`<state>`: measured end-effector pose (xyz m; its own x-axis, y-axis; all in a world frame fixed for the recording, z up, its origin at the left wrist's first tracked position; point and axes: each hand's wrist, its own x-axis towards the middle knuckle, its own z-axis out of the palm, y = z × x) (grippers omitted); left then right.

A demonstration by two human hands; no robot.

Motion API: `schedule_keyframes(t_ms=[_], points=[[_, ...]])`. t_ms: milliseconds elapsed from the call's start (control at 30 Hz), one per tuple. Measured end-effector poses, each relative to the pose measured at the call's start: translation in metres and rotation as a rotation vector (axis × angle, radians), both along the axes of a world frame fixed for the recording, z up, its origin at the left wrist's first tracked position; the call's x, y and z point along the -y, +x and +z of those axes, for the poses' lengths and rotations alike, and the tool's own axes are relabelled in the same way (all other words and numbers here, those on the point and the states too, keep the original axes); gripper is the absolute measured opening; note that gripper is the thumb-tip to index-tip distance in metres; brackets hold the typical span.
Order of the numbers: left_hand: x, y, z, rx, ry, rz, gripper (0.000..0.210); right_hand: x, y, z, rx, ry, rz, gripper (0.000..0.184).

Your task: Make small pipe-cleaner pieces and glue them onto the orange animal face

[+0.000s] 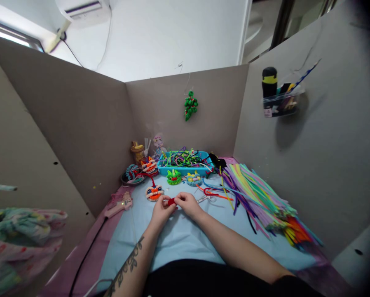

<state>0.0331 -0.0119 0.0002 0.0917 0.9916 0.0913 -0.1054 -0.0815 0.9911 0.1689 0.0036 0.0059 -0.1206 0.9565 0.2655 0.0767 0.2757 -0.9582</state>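
Observation:
Between my two hands is a small dark red fuzzy piece (172, 201), which looks like shaped pipe cleaner. My left hand (162, 207) pinches it from the left, and my right hand (186, 203) has its fingers closed on the other side. Just beyond my left hand lies an orange and white lion-like head (154, 193) with a red stem. A green head (174, 177) and a light blue and yellow head (193, 178) sit farther back. Scissors (207, 198) lie to the right of my right hand, beside loose red and orange pipe cleaners (217, 192).
A blue tray (185, 170) of tangled pipe cleaners stands at the back. Bundled pastel pipe cleaners (256, 194) cover the right side. A pink glue gun (120, 205) with a black cord lies left. Grey partitions (188, 82) enclose the table; a green ornament (190, 106) hangs there.

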Motion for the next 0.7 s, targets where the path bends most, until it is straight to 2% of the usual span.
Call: schedule_keyframes(t_ms=[333,500,700], points=[[-0.003,-0.001,-0.004,-0.040,0.031,0.062,0.040,0.001,-0.001,-0.001,-0.105,-0.029,0.036,0.017],[0.000,-0.002,0.004,0.035,-0.022,0.060,0.041,-0.004,0.002,-0.003,-0.139,-0.045,0.089,0.019],[0.004,-0.003,0.013,0.159,-0.117,0.011,0.041,-0.010,0.013,0.000,-0.108,0.051,0.047,0.019]])
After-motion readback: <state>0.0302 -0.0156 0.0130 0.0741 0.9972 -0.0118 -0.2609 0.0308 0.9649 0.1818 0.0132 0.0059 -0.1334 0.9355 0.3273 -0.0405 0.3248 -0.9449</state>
